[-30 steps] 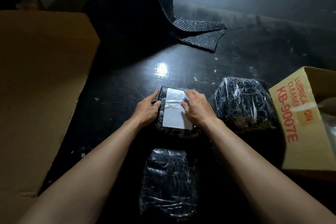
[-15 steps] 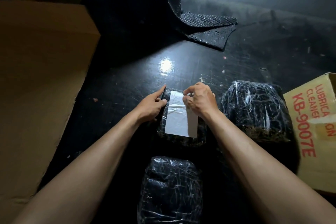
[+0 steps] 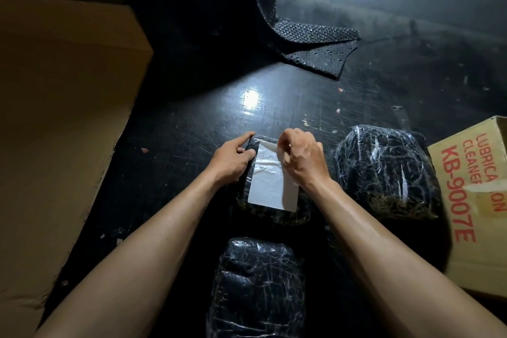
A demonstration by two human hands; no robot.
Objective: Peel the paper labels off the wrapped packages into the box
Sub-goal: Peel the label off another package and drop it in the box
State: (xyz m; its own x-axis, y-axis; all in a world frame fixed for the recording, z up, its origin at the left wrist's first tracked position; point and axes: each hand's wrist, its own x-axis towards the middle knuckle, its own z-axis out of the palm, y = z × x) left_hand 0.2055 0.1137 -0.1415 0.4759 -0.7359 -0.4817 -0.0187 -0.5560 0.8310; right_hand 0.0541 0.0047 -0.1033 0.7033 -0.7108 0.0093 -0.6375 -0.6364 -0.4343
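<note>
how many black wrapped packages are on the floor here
3: one between the hands with the white label, one to its right beside the yellow box, one nearest the camera. Others may lie out of view.

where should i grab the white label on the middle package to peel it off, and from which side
Grip the white label at its far edge, which is already lifted and curled under the right hand. Come from the far right and pull back toward yourself; the near edge looks flat against the middle package. The left hand braces its left side.

White rectangular paper label lifted at its far edge on a black plastic-wrapped package, two similar bare packages nearby, yellow red-lettered cardboard box at right
</note>
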